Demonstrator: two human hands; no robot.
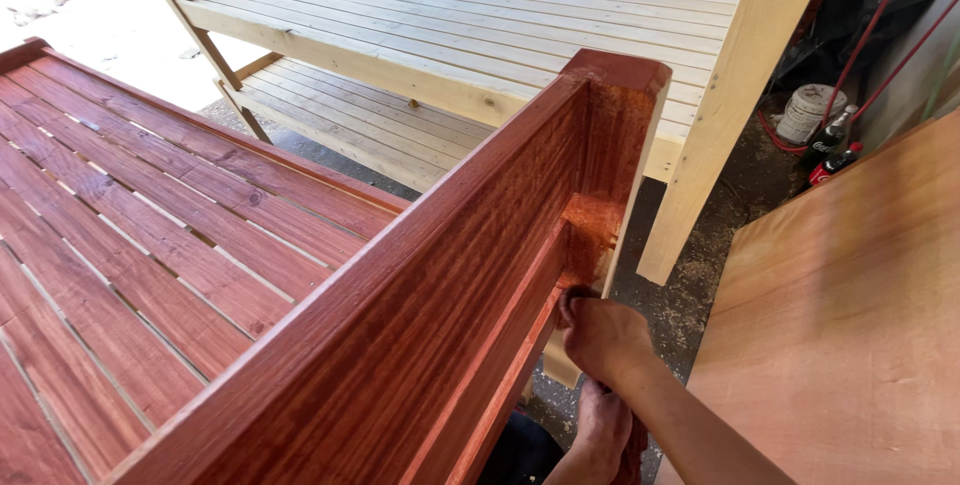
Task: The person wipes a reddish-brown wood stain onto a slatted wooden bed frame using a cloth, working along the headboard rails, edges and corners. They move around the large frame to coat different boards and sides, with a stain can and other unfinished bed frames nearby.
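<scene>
Two bed frames fill the view: a red-stained bed frame (200, 245) in front and an unstained bed frame (480, 15) of pale slats behind it. The right hand (600, 337) presses against the lower rail (520, 345) of the stained frame, just below the corner post (615, 155), where the fresh stain looks wet and orange; its grip is closed on something small and dark at the fingertips, possibly a rag, though the thing is mostly hidden. The left hand (603, 423) sits lower, beside a reddish cloth (634, 450), and I cannot tell whether its fingers are together or apart. A plywood sheet (850, 325) leans at right; two bottles (833, 145) and a white bucket (808, 113) stand on the sawdust-strewn floor (700, 275).
</scene>
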